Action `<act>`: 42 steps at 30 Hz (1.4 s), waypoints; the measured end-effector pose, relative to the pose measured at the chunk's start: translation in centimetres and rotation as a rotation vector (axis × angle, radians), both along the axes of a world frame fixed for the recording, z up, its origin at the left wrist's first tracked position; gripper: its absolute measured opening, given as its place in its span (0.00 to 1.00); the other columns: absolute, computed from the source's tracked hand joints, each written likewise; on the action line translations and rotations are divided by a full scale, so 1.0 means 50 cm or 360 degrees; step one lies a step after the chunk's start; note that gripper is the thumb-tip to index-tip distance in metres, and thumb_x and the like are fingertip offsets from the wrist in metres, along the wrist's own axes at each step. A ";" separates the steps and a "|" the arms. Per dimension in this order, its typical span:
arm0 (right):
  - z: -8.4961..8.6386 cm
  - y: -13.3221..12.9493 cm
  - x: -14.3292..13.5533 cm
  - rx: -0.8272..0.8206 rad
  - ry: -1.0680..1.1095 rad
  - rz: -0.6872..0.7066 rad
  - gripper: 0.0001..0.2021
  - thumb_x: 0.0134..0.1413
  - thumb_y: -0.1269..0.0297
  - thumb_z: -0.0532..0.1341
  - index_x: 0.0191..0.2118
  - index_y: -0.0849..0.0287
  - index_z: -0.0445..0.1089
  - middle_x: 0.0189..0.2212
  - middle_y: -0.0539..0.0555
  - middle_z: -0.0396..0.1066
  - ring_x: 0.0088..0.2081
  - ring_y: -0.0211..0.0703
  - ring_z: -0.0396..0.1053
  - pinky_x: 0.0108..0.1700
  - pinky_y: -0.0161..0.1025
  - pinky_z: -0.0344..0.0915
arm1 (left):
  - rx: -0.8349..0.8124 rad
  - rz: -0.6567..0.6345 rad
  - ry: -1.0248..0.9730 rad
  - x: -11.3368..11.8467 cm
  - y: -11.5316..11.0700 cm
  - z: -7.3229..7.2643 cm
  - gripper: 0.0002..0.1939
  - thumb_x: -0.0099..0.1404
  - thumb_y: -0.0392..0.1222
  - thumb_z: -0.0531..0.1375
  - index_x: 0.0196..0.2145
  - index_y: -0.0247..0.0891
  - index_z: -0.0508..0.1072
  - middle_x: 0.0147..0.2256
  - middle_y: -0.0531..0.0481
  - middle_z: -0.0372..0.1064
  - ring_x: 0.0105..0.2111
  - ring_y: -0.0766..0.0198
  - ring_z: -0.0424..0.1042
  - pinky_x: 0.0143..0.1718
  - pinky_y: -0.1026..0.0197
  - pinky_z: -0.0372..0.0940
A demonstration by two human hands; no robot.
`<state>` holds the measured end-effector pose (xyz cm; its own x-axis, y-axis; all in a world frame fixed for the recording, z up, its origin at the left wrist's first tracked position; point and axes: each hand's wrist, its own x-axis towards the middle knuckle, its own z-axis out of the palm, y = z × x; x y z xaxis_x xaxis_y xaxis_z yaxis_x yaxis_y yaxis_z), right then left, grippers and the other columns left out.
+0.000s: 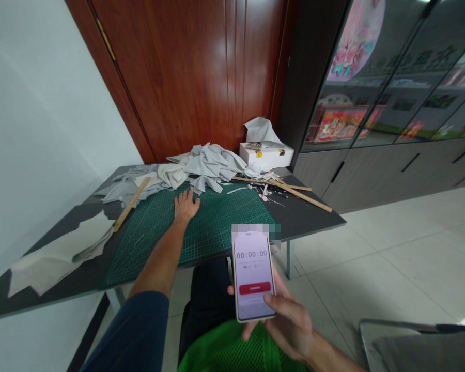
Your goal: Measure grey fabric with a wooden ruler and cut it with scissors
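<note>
My left hand (186, 206) lies flat on the green cutting mat (225, 217), fingers spread, with nothing in it. Just beyond its fingertips is a heap of grey and white fabric (213, 163). In front of my body, below the table edge, my right hand (290, 318) grips a smartphone (253, 302). The phone's lit screen faces me and reads 00:00:00 above a red button. My right thumb rests over the screen's lower right, and the other fingers wrap behind the phone.
A wooden strip (132, 204) and folded pale fabric (67, 256) lie at the left of the table. More wooden strips (300, 195) and cloth scraps are at the right. A white box (265, 156) stands at the back. A chair (422, 346) is at lower right.
</note>
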<state>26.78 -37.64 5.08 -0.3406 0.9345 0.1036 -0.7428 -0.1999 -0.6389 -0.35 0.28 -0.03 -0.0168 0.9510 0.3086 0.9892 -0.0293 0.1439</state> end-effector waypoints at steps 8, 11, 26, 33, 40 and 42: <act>0.002 0.000 0.001 0.0013 -0.0009 0.0004 0.45 0.61 0.60 0.68 0.76 0.49 0.42 0.60 0.67 0.70 0.61 0.66 0.71 0.34 0.46 0.82 | -0.0016 -0.0004 -0.0001 -0.001 0.000 0.001 0.36 0.74 0.53 0.46 0.73 0.32 0.57 0.72 0.33 0.55 0.72 0.42 0.54 0.72 0.37 0.48; 0.001 0.000 0.001 0.0021 -0.0012 0.0008 0.44 0.61 0.61 0.67 0.75 0.51 0.42 0.59 0.67 0.71 0.61 0.66 0.71 0.34 0.46 0.82 | -0.0027 0.0003 -0.0002 -0.001 -0.001 0.002 0.36 0.73 0.53 0.45 0.73 0.32 0.57 0.72 0.33 0.55 0.72 0.42 0.53 0.72 0.37 0.47; 0.002 0.000 0.004 0.0019 -0.0004 0.0010 0.43 0.62 0.62 0.66 0.75 0.53 0.41 0.59 0.68 0.72 0.60 0.65 0.72 0.35 0.47 0.82 | -0.0018 -0.0006 0.0008 0.004 -0.006 0.007 0.35 0.74 0.52 0.46 0.72 0.31 0.59 0.71 0.32 0.56 0.71 0.41 0.54 0.71 0.37 0.49; 0.001 -0.001 0.004 0.0030 0.0007 0.0014 0.43 0.62 0.63 0.65 0.75 0.53 0.41 0.58 0.68 0.72 0.61 0.65 0.72 0.35 0.46 0.83 | -0.0011 -0.0001 -0.0021 0.003 -0.003 0.003 0.36 0.74 0.52 0.46 0.72 0.30 0.58 0.71 0.32 0.56 0.71 0.41 0.54 0.71 0.37 0.48; 0.002 -0.004 0.004 0.0039 0.0003 0.0009 0.43 0.62 0.63 0.65 0.75 0.51 0.40 0.58 0.67 0.72 0.61 0.65 0.72 0.35 0.46 0.82 | 0.0002 -0.0006 -0.0036 0.002 0.000 0.001 0.36 0.74 0.52 0.46 0.72 0.30 0.58 0.71 0.32 0.56 0.71 0.41 0.54 0.71 0.37 0.48; 0.002 -0.004 0.004 0.0044 0.0002 0.0012 0.42 0.62 0.62 0.65 0.74 0.51 0.42 0.59 0.67 0.72 0.60 0.65 0.72 0.35 0.46 0.82 | 0.0005 -0.0005 -0.0033 0.001 0.001 -0.001 0.36 0.74 0.52 0.46 0.72 0.30 0.58 0.71 0.32 0.57 0.71 0.41 0.54 0.71 0.37 0.48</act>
